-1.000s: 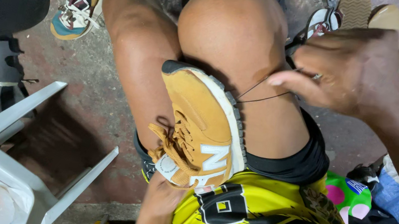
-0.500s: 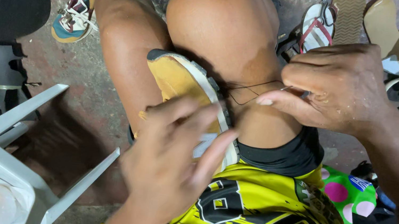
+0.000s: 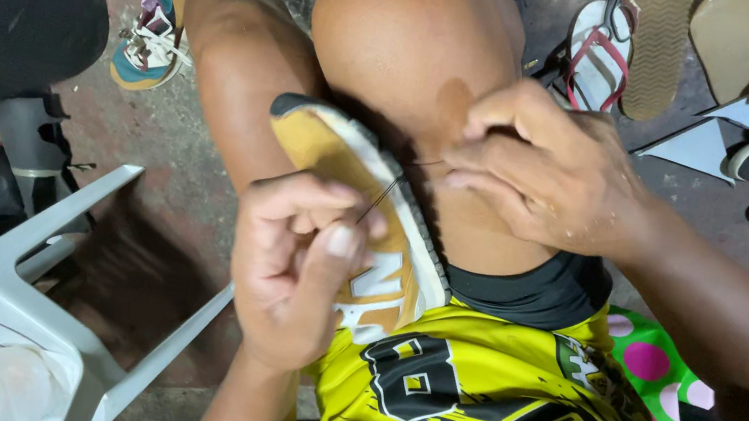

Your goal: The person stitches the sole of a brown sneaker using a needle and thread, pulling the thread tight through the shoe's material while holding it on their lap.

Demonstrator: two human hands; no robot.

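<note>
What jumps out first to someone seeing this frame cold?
The tan sneaker wedged between the person's bare knees at centre, with the left hand pinching a dark thread over it and the right hand pressed at its sole edge. Next, the yellow-and-black shorts below, and the white plastic chair at lower left.

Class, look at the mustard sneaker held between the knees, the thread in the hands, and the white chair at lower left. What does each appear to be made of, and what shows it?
Mustard sneaker: upper looks like matte suede or nubuck, showing no shine; its ridged white sole is probably rubber.
Thread: thin, dark and taut, possibly waxed cord; too fine to tell.
White chair: moulded plastic, smooth, slightly glossy, in one piece.
</note>
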